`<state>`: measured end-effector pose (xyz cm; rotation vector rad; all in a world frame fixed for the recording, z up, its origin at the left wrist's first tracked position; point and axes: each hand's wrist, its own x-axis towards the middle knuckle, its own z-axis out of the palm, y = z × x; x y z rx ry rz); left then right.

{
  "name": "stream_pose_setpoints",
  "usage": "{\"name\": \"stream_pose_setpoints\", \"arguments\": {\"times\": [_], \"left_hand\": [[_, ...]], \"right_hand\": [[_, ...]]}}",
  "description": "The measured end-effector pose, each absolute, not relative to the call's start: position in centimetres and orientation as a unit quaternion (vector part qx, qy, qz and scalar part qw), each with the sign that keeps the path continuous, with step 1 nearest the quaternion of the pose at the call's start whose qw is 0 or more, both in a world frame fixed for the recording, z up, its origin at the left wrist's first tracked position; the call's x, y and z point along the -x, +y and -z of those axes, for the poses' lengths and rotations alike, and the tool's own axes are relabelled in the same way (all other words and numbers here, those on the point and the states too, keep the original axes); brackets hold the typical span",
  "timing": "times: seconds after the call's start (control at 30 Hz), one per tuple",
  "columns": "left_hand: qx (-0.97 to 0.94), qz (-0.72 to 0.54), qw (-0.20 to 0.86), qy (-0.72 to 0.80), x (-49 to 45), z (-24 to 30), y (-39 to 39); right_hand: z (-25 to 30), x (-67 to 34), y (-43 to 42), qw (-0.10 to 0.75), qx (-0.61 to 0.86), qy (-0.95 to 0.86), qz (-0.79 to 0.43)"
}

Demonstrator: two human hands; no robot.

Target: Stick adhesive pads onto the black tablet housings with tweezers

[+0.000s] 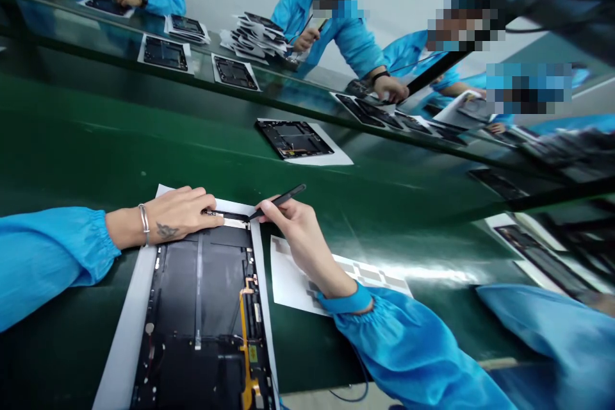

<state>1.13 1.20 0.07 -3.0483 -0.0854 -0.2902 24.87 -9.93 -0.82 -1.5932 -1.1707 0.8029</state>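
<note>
An opened tablet chassis [199, 307] lies on a white paper sheet [125, 327], with dark inner panels and an orange-yellow flex cable [246, 346] along its right side. My left hand [177, 214], a metal bangle on its wrist, has its fingertips pressed on a small strip [229, 221] at the tablet's far edge. My right hand [293, 237] grips a black spudger [278, 201], whose tip meets the same edge beside those fingers. A white sheet of pale adhesive pads [327, 275] lies under my right forearm.
A green conveyor belt [144, 134] carries another opened tablet [293, 139] on paper ahead of me. Beyond a glossy rail [288, 99], co-workers in blue smocks handle more tablets, with a stack of black parts [254, 36] between them. A blue sleeve [542, 333] sits at the lower right.
</note>
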Motion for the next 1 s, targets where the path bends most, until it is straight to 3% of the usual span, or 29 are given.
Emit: {"name": "stream_pose_setpoints", "arguments": {"times": [0.2,1.0], "left_hand": [[0.996,0.071,0.04,-0.032,-1.11,-0.38,1.17],[0.998,0.035,0.039,-0.03,-1.1,-0.92,1.43]], "right_hand": [[0.97,-24.62,-10.23,0.518,0.637,-0.462,-0.337],[0.92,-25.11,-9.84,0.485,0.65,-0.517,-0.274]]}}
